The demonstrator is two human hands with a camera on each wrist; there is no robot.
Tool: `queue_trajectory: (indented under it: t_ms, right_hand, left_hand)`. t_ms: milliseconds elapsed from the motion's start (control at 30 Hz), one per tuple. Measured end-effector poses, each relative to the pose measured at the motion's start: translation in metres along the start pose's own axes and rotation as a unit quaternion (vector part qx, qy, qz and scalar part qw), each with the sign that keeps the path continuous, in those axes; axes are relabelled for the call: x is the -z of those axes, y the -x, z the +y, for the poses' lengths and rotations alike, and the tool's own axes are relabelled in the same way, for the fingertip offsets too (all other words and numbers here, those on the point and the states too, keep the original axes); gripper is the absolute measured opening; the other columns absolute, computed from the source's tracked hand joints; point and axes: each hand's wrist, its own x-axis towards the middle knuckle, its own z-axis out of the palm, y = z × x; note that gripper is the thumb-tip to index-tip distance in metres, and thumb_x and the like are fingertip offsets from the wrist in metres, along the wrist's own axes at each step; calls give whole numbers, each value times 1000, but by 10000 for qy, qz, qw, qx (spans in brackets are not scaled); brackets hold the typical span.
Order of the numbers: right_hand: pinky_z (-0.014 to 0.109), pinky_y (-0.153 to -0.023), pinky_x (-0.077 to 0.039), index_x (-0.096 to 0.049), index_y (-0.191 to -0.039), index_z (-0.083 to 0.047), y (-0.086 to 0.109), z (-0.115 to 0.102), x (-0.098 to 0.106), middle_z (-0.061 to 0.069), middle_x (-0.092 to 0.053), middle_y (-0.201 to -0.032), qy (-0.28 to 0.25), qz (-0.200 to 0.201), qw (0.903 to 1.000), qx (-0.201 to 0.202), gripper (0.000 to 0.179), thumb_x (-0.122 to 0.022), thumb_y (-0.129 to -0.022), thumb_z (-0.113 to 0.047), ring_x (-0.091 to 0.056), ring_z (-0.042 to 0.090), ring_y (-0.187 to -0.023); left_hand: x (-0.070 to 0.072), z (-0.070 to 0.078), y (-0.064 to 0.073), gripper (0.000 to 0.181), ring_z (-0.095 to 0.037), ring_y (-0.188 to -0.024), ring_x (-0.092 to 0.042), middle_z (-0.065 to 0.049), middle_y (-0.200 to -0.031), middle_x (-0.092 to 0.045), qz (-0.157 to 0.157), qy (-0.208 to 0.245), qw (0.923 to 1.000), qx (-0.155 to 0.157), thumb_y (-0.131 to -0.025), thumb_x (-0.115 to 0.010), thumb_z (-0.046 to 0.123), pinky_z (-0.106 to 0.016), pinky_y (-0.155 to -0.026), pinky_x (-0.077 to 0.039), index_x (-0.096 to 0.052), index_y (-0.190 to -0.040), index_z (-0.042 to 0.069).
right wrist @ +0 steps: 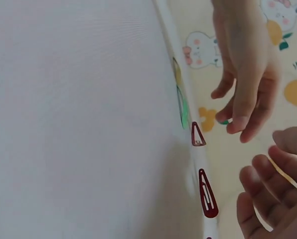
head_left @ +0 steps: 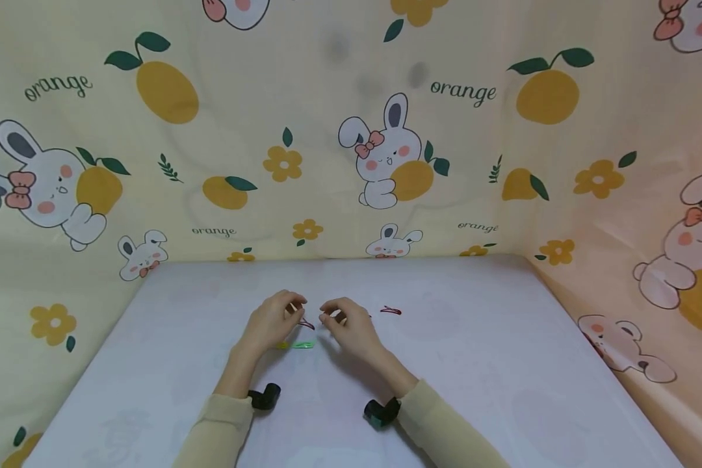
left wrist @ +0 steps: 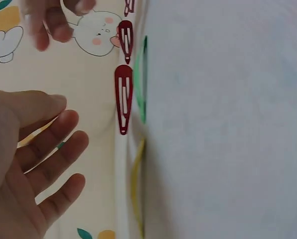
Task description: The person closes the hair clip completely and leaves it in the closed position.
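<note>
Both hands hover over the white table with nothing between their fingers. My left hand (head_left: pixel 272 320) has relaxed, loosely bent fingers, and the left wrist view shows that hand's (left wrist: pixel 34 159) thumb near its index finger. Facing it across a small gap is my right hand (head_left: pixel 353 327), its fingers (right wrist: pixel 265 186) gently bent and spread. A dark red snap hair clip (head_left: pixel 307 324) lies between the hands. Another red clip (left wrist: pixel 125 40) is mostly hidden by the right hand in the head view; a third red clip (head_left: pixel 390 311) lies right of that hand.
Nearer the body, a green hair clip (head_left: pixel 303 345) lies beside a yellow one (head_left: pixel 282 345), which the left hand partly covers. The white table (head_left: pixel 491 390) reaches back to a cream curtain (head_left: pixel 322 84) printed with rabbits and oranges. Black wrist cameras (head_left: pixel 265 396) sit on both wrists.
</note>
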Motion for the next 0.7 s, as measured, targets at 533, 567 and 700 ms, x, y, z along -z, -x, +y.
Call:
queue_trajectory:
  t_ms: [533, 567, 700]
  right_hand:
    - [27, -68, -55, -71, -117, -6, -14, 5, -13, 4, -70, -104, -363, -209, 9961, -779, 21, -70, -98, -15, -70, 16, -85]
    - [27, -69, -56, -72, -117, -7, -14, 5, -14, 4, -70, -104, -341, -242, 9958, -818, 21, -70, -98, -16, -71, 17, -88]
    - [31, -77, -57, -72, -115, -8, -15, 2, -15, 2, -70, -102, -234, -342, 9948, -929, 19, -71, -98, -16, -72, 20, -96]
  left_hand:
    - [-1, -13, -8, 8, -17, -83, -62, 2, -91, -68, -625, 142, 9968, 477, -92, -74, 7, -40, -76, -52, -75, -94, 15]
    - [-2, -14, -7, 9, -16, -82, -61, 2, -90, -68, -668, 115, 9967, 451, -92, -74, 7, -39, -75, -52, -75, -93, 15]
    - [-5, -15, -8, 12, -15, -81, -60, 2, -87, -67, -776, 38, 9963, 376, -91, -74, 4, -39, -76, -52, -75, -90, 16]
